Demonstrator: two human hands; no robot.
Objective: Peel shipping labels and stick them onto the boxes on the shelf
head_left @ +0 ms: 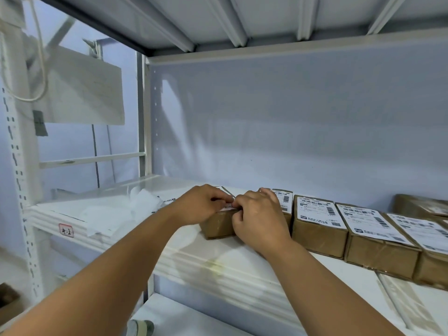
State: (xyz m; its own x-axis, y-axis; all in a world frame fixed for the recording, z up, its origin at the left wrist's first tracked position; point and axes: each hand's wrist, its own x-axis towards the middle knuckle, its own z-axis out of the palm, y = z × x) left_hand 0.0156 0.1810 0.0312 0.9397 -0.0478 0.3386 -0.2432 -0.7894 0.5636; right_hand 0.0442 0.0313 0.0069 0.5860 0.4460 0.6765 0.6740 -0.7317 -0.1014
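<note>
A row of brown cardboard boxes stands on the white shelf [194, 253]. Over the leftmost box [218, 225], my left hand [201, 204] and my right hand [258, 219] meet, both pinching the near edge of a white shipping label [229, 207] that lies on the box top. The label is mostly hidden under my fingers. To the right, the neighbouring boxes [317, 229] each carry a white label with barcodes [317, 210] on top.
Loose white backing sheets and labels [126, 212] lie on the shelf to the left of the boxes. A red-bordered tag [66, 230] sticks on the shelf's front edge. Another brown box [421, 206] sits at the back right. A shelf upright [21, 166] stands at far left.
</note>
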